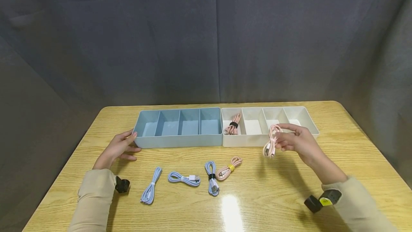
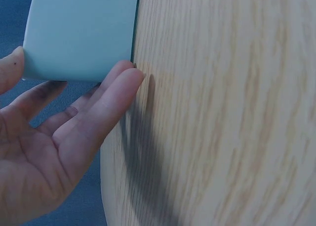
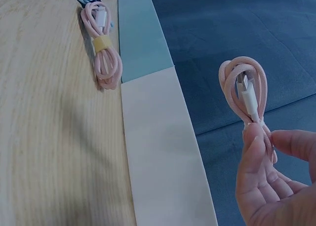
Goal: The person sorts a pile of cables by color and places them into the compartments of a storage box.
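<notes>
My right hand (image 1: 297, 141) pinches a pink bundled charging cable (image 1: 272, 141) between thumb and fingers, in front of the white divided box (image 1: 244, 141). In the right wrist view this cable (image 3: 243, 88) stands up from the fingertips, its metal plug inside the loop. At the left end of the blue divided box (image 1: 180, 141), my left hand (image 1: 119, 147) touches the corner, fingers extended and thumb at the rim. The left wrist view shows the fingers (image 2: 111, 105) against that box's end. Another pink cable (image 1: 234, 124) with a black tie lies in the white box's leftmost compartment.
Three blue bundled cables lie in front of the boxes: one at left (image 1: 151, 186), one in the middle (image 1: 183, 178), one with a black tie (image 1: 211, 178). Beside the last is a pink cable (image 1: 229, 168) with a yellow tie. A dark curtain (image 1: 167, 38) hangs behind the wooden table (image 1: 180, 214).
</notes>
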Motion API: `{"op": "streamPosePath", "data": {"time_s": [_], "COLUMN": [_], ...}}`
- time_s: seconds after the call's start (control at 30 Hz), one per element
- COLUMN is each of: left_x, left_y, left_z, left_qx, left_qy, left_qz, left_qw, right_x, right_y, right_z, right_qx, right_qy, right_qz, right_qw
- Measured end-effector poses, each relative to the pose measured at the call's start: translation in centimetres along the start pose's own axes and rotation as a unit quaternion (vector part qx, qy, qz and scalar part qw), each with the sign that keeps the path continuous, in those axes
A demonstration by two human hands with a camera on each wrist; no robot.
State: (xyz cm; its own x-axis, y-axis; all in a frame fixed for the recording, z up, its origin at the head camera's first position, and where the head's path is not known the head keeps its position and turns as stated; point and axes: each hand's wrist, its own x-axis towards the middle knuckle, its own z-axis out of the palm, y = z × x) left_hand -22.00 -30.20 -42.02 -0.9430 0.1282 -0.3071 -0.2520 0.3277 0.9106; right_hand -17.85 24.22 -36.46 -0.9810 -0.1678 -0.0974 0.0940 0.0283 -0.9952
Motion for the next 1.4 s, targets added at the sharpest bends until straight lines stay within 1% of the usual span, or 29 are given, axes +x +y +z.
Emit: {"op": "streamPosePath", "data": {"time_s": [0.17, 0.27, 0.37, 0.4, 0.53, 0.63, 0.8, 1.07, 1.17, 1.33, 1.4], "left_x": [-0.2, -0.1, 0.1, 0.0, 0.2, 0.4, 0.5, 0.6, 0.9, 1.4, 1.4], "left_y": [0.2, 0.0, -0.1, -0.1, -0.1, -0.3, -0.5, -0.7, -1.0, -1.6, -1.6], "left_z": [0.2, 0.1, -0.1, -0.1, -0.2, -0.3, -0.3, -0.3, -0.4, -0.6, -0.6], "left_qx": [0.003, 0.004, -0.001, 0.002, -0.003, -0.007, 0.0, -0.004, -0.004, -0.002, -0.002], "left_qy": [0.004, 0.007, 0.01, 0.006, 0.003, 0.008, 0.008, 0.01, 0.01, 0.011, 0.012], "left_qz": [-0.003, -0.003, -0.007, -0.001, -0.001, -0.009, -0.002, -0.002, -0.003, 0.001, 0.001], "left_qw": [1.0, 1.0, 0.9999, 1.0, 1.0, 0.9999, 1.0, 0.9999, 0.9999, 0.9999, 0.9999], "right_x": [0.6, 0.9, 1.2, 1.3, 1.6, 1.8, 2.2, 2.9, 3.2, 3.6, 3.8], "right_y": [-0.4, -0.7, -0.9, -1.0, -1.2, -1.3, -1.5, -1.7, -1.7, -1.8, -1.9], "right_z": [0.0, 0.0, -0.1, -0.2, -0.3, -0.3, -0.5, -0.9, -1.1, -1.3, -1.4], "right_qx": [-0.006, -0.005, 0.005, 0.008, 0.005, -0.002, -0.003, 0.001, 0.011, 0.043, 0.044], "right_qy": [0.003, 0.004, 0.001, 0.0, 0.002, 0.01, 0.02, 0.022, 0.022, 0.022, 0.023], "right_qz": [0.005, 0.006, 0.0, -0.003, -0.011, -0.006, 0.003, 0.005, 0.005, 0.007, 0.009], "right_qw": [1.0, 1.0, 1.0, 1.0, 0.9999, 0.9999, 0.9998, 0.9997, 0.9997, 0.9988, 0.9988]}}
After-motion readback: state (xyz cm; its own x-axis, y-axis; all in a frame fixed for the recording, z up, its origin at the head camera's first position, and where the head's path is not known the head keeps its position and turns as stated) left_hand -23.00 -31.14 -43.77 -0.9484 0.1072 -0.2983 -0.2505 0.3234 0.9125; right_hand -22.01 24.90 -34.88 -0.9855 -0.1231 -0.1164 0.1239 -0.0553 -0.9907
